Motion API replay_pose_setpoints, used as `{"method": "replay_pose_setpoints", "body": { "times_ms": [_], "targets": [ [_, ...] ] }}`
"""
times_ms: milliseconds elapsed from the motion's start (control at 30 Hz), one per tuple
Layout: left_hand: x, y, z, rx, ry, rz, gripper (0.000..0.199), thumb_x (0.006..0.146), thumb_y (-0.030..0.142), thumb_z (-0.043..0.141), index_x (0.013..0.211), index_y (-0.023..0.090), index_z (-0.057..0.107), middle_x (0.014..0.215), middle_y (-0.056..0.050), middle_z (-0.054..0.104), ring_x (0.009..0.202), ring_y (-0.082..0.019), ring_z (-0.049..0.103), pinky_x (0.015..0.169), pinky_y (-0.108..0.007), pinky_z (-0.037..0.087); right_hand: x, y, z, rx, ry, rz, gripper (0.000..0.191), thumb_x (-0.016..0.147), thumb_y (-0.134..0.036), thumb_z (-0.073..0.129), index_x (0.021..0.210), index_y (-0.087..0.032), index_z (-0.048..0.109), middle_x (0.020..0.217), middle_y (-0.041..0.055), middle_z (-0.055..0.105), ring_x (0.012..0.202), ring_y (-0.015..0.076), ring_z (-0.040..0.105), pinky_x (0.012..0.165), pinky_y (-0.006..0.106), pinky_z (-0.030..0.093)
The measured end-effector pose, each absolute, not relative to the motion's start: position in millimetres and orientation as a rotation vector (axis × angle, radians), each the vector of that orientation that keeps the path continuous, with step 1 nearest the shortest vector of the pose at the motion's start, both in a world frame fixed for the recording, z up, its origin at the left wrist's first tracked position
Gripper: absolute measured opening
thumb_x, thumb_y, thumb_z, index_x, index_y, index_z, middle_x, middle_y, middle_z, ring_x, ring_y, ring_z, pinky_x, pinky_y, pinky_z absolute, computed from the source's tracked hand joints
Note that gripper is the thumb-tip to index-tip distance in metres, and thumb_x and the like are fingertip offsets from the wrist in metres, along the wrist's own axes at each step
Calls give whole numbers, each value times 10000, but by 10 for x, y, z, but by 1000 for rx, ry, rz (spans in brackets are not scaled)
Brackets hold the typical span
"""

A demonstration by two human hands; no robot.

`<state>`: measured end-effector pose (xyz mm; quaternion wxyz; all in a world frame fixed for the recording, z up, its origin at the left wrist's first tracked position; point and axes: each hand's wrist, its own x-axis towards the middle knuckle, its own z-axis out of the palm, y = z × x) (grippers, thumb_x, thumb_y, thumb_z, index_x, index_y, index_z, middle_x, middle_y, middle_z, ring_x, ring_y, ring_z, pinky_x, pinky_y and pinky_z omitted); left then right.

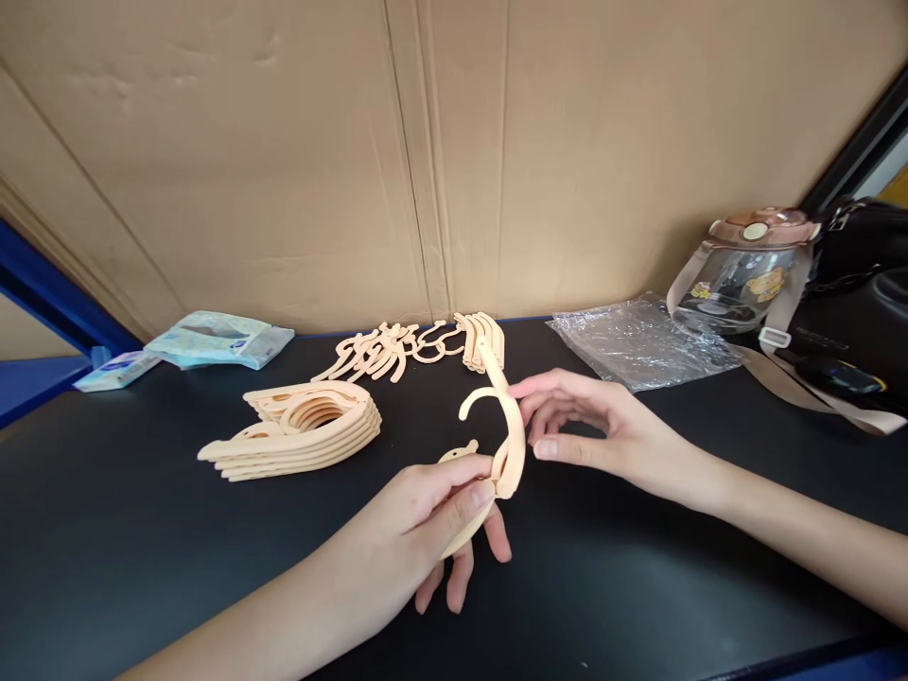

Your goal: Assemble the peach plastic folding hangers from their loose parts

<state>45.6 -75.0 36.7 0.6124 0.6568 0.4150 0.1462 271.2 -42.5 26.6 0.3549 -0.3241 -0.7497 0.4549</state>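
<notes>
My left hand (432, 511) pinches a beige plastic folding hanger (514, 435) between thumb and index finger, above the middle of the black table. The hanger's hook curves out to the left, and one narrow arm points up and away from me. Part of the hanger is hidden behind my left fingers. Close by on the right is my right hand (602, 426), its thumb and fingers apart. Its index fingertip is at the hanger's edge; whether it touches I cannot tell. To the left lies a neat stack of folded hangers (305, 445) in the same beige.
Behind are loose beige hanger hooks (375, 352) and a small pile of hanger arms (468, 340). Blue tissue packs (219, 339) lie at back left. Clear plastic wrap (638, 340), a strapped clear bottle (744, 284) and a black bag (862, 322) occupy the right. Cardboard (284, 170) stands behind.
</notes>
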Motion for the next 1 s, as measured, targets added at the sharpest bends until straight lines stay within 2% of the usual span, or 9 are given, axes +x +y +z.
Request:
{"method": "replay_pose_setpoints", "body": {
  "times_ms": [133, 267, 433, 533, 600, 767, 1000],
  "targets": [
    [470, -808, 400, 1737, 928, 234, 303, 980, 397, 389, 991, 196, 615, 689, 28, 608, 440, -69, 480, 439, -166, 374, 2690, -477, 270, -708, -2156, 953, 341, 901, -284, 608, 1238, -239, 611, 943, 32, 634, 838, 139, 596, 779, 294, 499],
    [465, -887, 397, 2088, 945, 271, 325, 968, 454, 444, 967, 224, 673, 616, 31, 615, 486, -103, 517, 504, -191, 378, 2635, -572, 272, -630, -2180, 921, 302, 887, -271, 628, 1185, -219, 637, 914, 33, 635, 807, 132, 597, 736, 266, 498],
    [439, -885, 343, 2346, 895, 310, 265, 955, 431, 501, 1075, 231, 628, 848, 6, 697, 715, -159, 638, 586, -218, 418, 2590, -637, 255, -821, -2060, 986, 236, 854, -211, 634, 1088, -236, 658, 881, 6, 614, 689, 101, 569, 619, 224, 491],
    [423, -838, 297, 2622, 826, 376, 248, 972, 313, 501, 1178, 198, 578, 980, -35, 683, 879, -197, 624, 747, -270, 447, 2637, -556, 228, -978, -1998, 1049, 216, 848, -180, 588, 1053, -230, 633, 772, -28, 584, 569, 80, 506, 515, 206, 438],
    [415, -802, 273, 2834, 773, 405, 224, 990, 214, 441, 1139, 160, 600, 975, -65, 671, 899, -221, 593, 806, -325, 435, 2689, -468, 206, -1040, -2006, 1035, 246, 824, -135, 558, 1051, -221, 595, 727, -45, 574, 533, 75, 484, 492, 204, 409],
    [379, -704, 253, 3033, 815, 527, 219, 986, 162, 424, 1084, 140, 618, 933, -68, 656, 867, -231, 552, 738, -345, 409, 2795, -298, 180, -1168, -2168, 719, 348, 759, -86, 514, 1078, -218, 557, 865, -21, 648, 560, 81, 509, 503, 214, 381],
    [322, -609, 229, 3009, 880, 504, 223, 970, 130, 447, 1114, 162, 614, 944, -50, 662, 857, -208, 551, 717, -331, 370, 2845, -241, 181, -1286, -2357, 430, 323, 786, -119, 494, 1045, -253, 633, 805, -28, 657, 630, 119, 538, 606, 247, 393]
  ]
}}
